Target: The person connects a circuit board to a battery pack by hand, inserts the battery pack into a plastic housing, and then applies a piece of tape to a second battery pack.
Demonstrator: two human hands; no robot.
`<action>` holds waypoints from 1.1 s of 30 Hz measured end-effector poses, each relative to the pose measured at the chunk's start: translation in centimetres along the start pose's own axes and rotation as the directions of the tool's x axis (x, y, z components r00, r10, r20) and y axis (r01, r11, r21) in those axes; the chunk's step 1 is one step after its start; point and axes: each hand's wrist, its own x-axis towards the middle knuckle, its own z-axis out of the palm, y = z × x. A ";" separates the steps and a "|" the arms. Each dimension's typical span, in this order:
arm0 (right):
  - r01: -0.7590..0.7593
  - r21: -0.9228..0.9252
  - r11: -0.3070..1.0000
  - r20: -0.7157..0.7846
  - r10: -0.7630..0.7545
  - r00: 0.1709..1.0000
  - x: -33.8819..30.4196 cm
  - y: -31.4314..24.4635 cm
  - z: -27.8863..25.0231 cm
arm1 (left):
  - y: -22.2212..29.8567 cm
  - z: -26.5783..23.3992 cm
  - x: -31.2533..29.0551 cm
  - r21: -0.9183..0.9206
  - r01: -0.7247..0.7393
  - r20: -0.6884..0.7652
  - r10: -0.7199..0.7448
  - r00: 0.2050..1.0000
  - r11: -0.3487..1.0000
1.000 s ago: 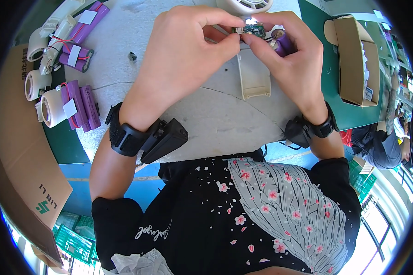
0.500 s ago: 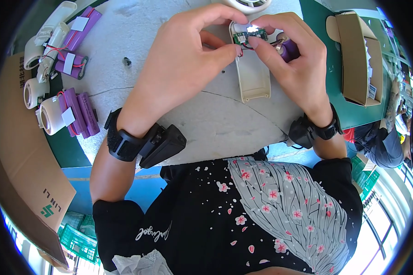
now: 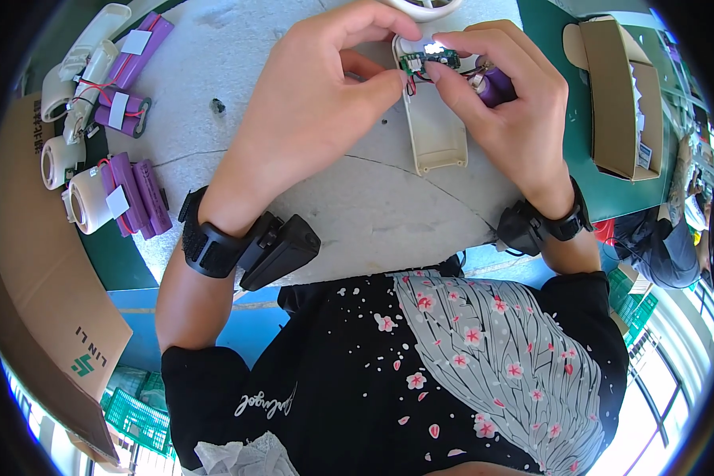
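Note:
A green circuit board (image 3: 430,60) with a bright glare on it sits over the upper part of a cream plastic housing half (image 3: 439,143). My right hand (image 3: 512,91) pinches the board by thumb and forefinger. Beneath that palm is a purple battery pack (image 3: 496,87), partly hidden, with thin wires running toward the board. My left hand (image 3: 333,95) is closed at the housing's upper left edge, its thumb tip by the board's left end near a red wire. Its forefinger tip is beside the housing's top.
Left, on the table, lie purple battery packs (image 3: 119,186) with red wires and white handheld-fan-like housings (image 3: 91,198). A white round part (image 3: 424,9) is at the far edge. An open cardboard box (image 3: 623,103) stands right; a big carton (image 3: 47,301) lies left. Another person (image 3: 662,246) is far right.
My left thumb has drawn slightly left, off the board's end, showing more of the red wire. Board and housing have shifted a little left; the right-hand pinch stays.

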 end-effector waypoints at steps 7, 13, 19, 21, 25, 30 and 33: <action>-0.031 -0.013 0.999 0.002 0.031 1.000 0.0 -0.4 0.1 | -2.9 -0.5 2.5 -0.060 -0.602 0.099 0.605 0.790 0.796; -0.058 -0.038 0.998 -0.002 0.058 0.998 0.0 -0.6 0.0 | -3.9 -0.6 3.0 -0.143 -0.795 0.142 0.807 0.573 0.589; 0.036 -0.064 0.997 -0.005 -0.036 0.999 0.1 -0.4 0.0 | -3.2 -0.5 2.7 -0.158 -0.766 0.124 0.782 0.611 0.623; 0.025 -0.068 0.997 0.004 -0.025 1.000 0.1 -0.4 0.0 | -2.6 -0.4 2.1 -0.128 -0.771 0.112 0.782 0.613 0.624; 0.089 -0.046 0.995 -0.020 -0.090 0.996 0.1 0.3 0.2 | 1.8 0.2 0.1 -0.038 0.079 0.014 -0.079 0.997 0.996; -0.072 -0.001 0.997 0.026 0.072 0.997 0.1 -0.4 0.0 | 0.0 -0.3 0.1 0.221 -0.121 0.047 0.114 0.992 0.968; -0.293 0.018 0.956 0.143 0.288 0.947 0.0 -0.6 -0.2 | 0.3 -0.3 0.1 0.390 -0.223 0.084 0.207 0.975 0.894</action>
